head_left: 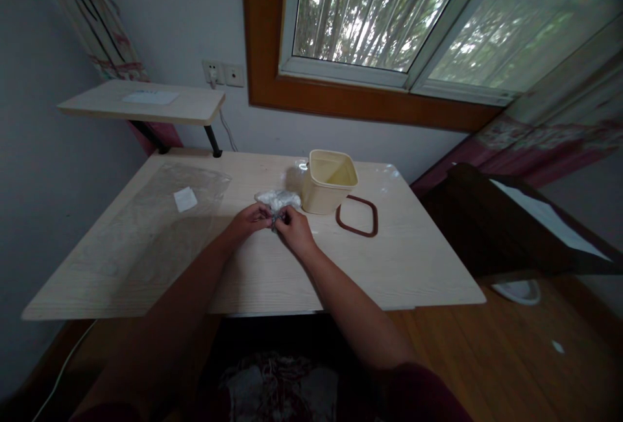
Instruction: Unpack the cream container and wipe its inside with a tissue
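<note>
A bunched whitish plastic bag (278,198) lies on the pale wooden table (389,266), with its gathered near end between my fingers. My left hand (250,219) grips that end from the left, thumb and fingers closed. From the right, my right hand (294,226) pinches it too, and the fingertips of both hands almost meet. What is inside the bag cannot be made out. Just behind my right hand stands a cream plastic bin (327,196), upright and open at the top. Beside the bin a brown rounded-square ring (374,219) lies flat.
A large clear plastic sheet or bag (146,221) with a white label (185,199) spreads over the table's left side. At the back left rises a small shelf (97,99) on black legs, holding a paper (150,97). Behind the table are a wall and a window (379,13).
</note>
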Demonstrator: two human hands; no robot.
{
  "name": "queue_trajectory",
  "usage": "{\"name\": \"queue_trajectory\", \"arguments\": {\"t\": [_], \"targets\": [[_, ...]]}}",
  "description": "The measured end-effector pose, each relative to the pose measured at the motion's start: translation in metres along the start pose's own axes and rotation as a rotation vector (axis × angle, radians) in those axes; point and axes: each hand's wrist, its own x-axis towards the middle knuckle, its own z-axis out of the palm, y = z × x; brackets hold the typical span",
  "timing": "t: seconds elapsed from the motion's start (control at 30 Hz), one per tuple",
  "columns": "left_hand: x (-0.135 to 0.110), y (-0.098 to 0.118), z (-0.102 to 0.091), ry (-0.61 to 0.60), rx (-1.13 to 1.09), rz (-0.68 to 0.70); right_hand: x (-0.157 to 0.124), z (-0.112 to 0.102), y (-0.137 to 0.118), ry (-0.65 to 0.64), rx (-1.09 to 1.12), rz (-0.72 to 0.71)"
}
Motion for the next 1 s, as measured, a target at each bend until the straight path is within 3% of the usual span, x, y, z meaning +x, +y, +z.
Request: {"name": "queue_trajectory", "arguments": {"t": [0.17, 0.37, 0.6, 0.8, 1.0], "targets": [[0.004, -0.001, 0.006, 0.06, 0.082, 0.054, 0.0, -0.002, 0.0, 0.012, 0.104, 0.012], [0.006, -0.004, 0.002, 0.129, 0.065, 0.062, 0.0, -0.005, -0.001, -0.1, 0.271, 0.053], [0.004, -0.003, 0.001, 0.115, 0.012, 0.027, 0.001, -0.005, -0.003, -0.092, 0.33, 0.115], [0.001, -0.001, 0.004, 0.087, -0.075, 0.0, 0.002, -0.002, 0.003, -0.062, 0.283, 0.139], [0.001, 0.0, 0.004, 0.036, 0.071, 0.02, 0.002, 0.001, 0.009, 0.015, 0.138, 0.055]]}}
